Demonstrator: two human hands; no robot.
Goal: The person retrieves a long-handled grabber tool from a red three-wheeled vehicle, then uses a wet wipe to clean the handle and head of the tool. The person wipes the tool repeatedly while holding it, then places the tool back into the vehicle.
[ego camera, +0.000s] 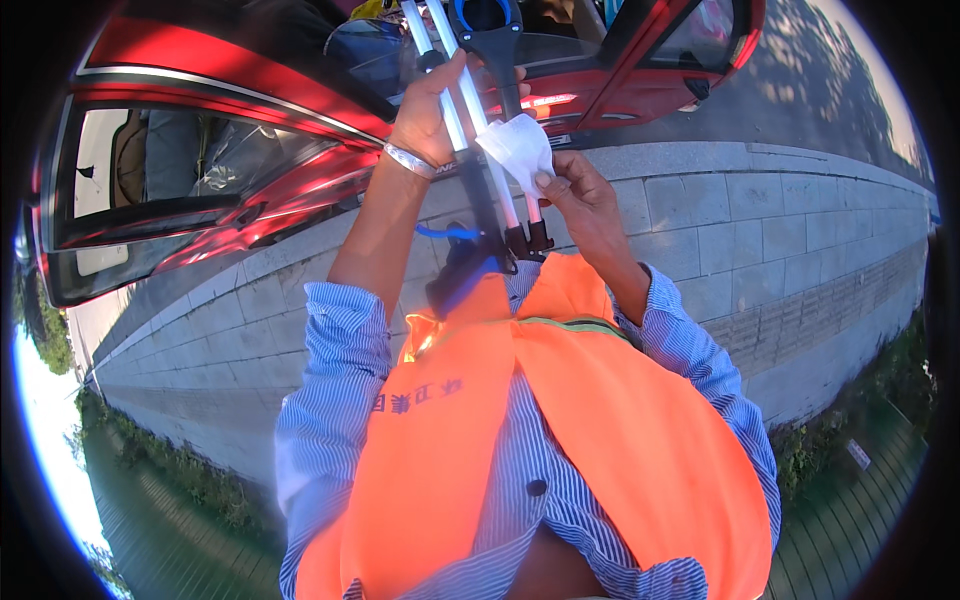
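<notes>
My left hand [431,116] grips metal tubes [452,120] of folded litter-picker tools near the top middle; it wears a silver bracelet [410,160]. My right hand [581,187] pinches a crumpled white cloth or tissue [523,150] between thumb and fingers, and the cloth lies against one tube. A black plastic handle part [495,45] with a blue inner ring rises beside my left fingers, which partly hide its lower end. Dark jaws or hinges [527,238] and a blurred black part with blue on it [459,270] hang close to my orange vest [442,450].
A red vehicle [322,97] with an open door [150,180] stands in front of me, bags and other things inside. Grey paving slabs [682,210] and a kerb [675,154] run across behind my arms. Low plants [817,450] and green ground flank the lower edges.
</notes>
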